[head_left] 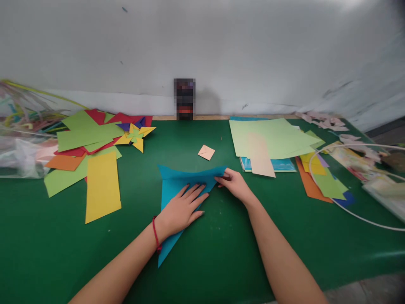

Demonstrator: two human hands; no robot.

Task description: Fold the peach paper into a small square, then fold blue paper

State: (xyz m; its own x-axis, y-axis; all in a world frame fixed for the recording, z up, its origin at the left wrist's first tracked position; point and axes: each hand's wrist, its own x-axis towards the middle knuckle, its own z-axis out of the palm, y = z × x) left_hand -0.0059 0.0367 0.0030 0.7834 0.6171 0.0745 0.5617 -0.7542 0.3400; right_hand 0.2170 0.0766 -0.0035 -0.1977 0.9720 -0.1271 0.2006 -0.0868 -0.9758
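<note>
A sheet of blue paper [169, 196] lies on the green table in front of me, folded into a triangle, with a strip along its far edge turned up. My left hand [182, 211] rests flat on the paper, fingers spread, a red cord bracelet at the wrist. At the sheet's far right corner, my right hand [232, 183] pinches the blue paper between thumb and fingers. Just beyond the sheet sits a small folded pale-orange paper square [206, 152].
Coloured sheets, with a yellow piece [103, 185] nearest, lie left beside a folded paper star [135, 136]. Pale green sheets [268, 137] are stacked at the back right. A white cable [354, 211] loops at far right. A blurred dark object [184, 99] stands against the wall.
</note>
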